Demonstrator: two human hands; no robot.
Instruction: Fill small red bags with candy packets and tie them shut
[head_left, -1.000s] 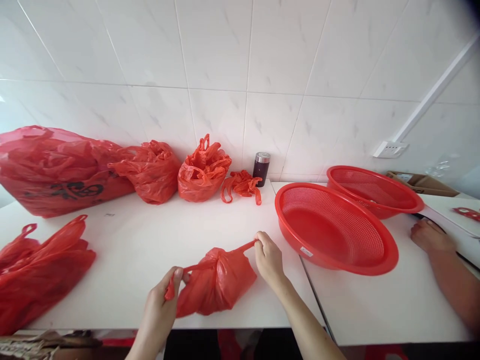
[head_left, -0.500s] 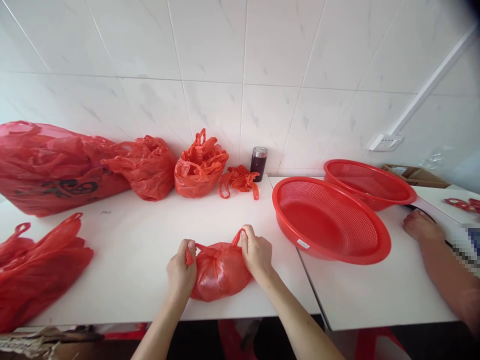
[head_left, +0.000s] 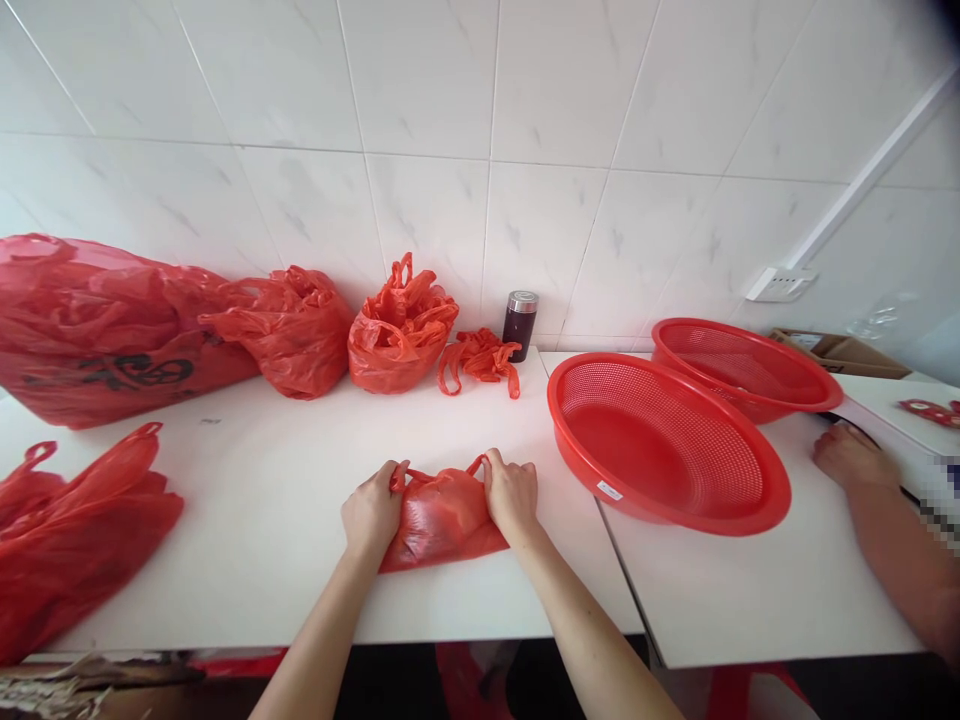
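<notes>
A filled red plastic bag [head_left: 444,518] lies on the white table between my hands, near the front edge. My left hand [head_left: 375,505] is closed round the bag's left handle, and my right hand [head_left: 511,492] grips the handle on the right. The bag's handles are pulled apart, and its contents are hidden by the plastic. Just right of my right hand is a red perforated basket [head_left: 667,445] with a small white label. Behind the held bag lies a small bunch of crumpled red bags [head_left: 481,360].
Red bags [head_left: 401,330] line the wall, with a large one [head_left: 112,335] at the left. Another red bag [head_left: 90,530] lies front left. A dark flask [head_left: 519,325] stands near the wall. A second basket [head_left: 746,365] and another person's hand [head_left: 855,458] are at the right.
Both hands have moved slightly away from the table's front edge with the held bag. The bag has tilted and looks flatter, and its lower edge has shifted back. The view has shifted slightly.
</notes>
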